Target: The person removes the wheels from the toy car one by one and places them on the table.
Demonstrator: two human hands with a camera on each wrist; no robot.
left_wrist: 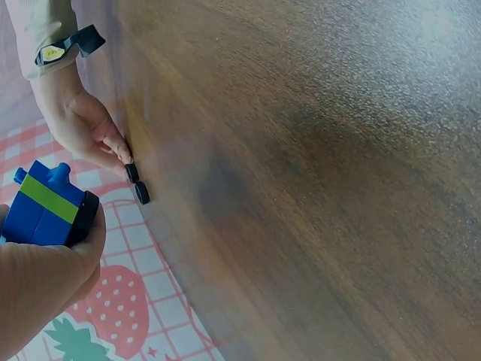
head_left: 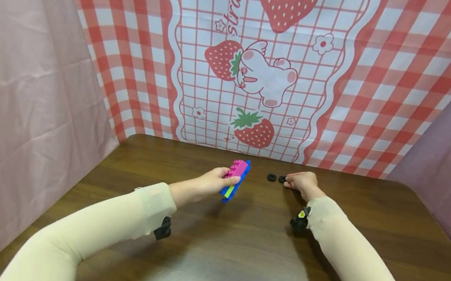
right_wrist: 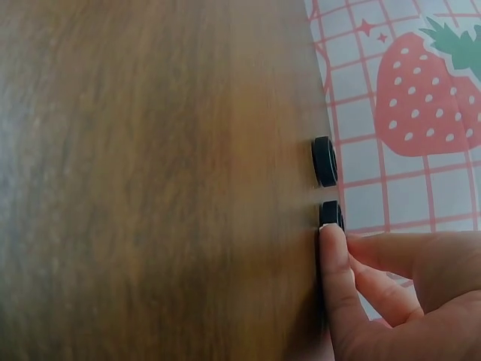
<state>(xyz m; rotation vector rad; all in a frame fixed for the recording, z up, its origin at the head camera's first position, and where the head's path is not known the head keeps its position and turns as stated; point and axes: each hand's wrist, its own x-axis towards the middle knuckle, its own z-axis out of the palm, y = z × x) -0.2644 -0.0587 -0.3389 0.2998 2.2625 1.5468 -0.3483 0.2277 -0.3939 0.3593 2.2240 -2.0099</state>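
Observation:
My left hand (head_left: 205,184) grips a toy built of plastic blocks (head_left: 239,167), pink on one side and blue with a lime green stripe on the other, held above the table. In the left wrist view a black wheel-like piece (left_wrist: 86,218) sits against the blue block (left_wrist: 41,222), beside the fingers. Towards the back of the table, my right hand (head_left: 303,182) pinches a small black toy wheel (right_wrist: 331,213) between thumb and fingers, partly covering it. A second black wheel (head_left: 272,177) lies just left of it, untouched.
The brown wooden table (head_left: 238,244) ends at a red-and-white checked cloth (head_left: 383,75) with strawberry prints, hanging behind the wheels. Pale pink curtains (head_left: 26,90) hang at the sides. A black wrist strap (head_left: 300,221) is on the right forearm.

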